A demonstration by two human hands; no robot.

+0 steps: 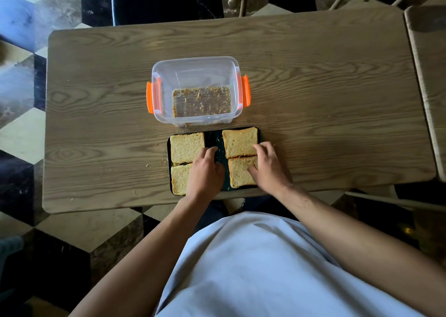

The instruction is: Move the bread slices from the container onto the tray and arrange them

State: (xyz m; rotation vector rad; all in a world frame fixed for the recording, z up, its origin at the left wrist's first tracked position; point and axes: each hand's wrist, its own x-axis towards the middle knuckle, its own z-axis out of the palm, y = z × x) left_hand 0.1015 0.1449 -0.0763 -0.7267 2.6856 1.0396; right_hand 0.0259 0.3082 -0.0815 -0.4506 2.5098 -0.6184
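Observation:
A dark rectangular tray (pixel 214 136) lies near the table's front edge with several bread slices on it in two columns. The far-left slice (pixel 185 146) and near-left slice (pixel 179 179) touch end to end. So do the far-right slice (pixel 239 141) and near-right slice (pixel 241 174). My left hand (pixel 205 171) rests flat over the left column's inner edge, fingers on both left slices. My right hand (pixel 268 164) lies on the right slices' outer edge, fingers spread. The clear container (pixel 196 92) with orange latches stands behind the tray and holds only crumbs.
The wooden table (pixel 313 87) carries scattered crumbs left of the tray. A second table (pixel 427 75) adjoins on the right. Chairs stand beyond the far edge. Checkered floor surrounds the table.

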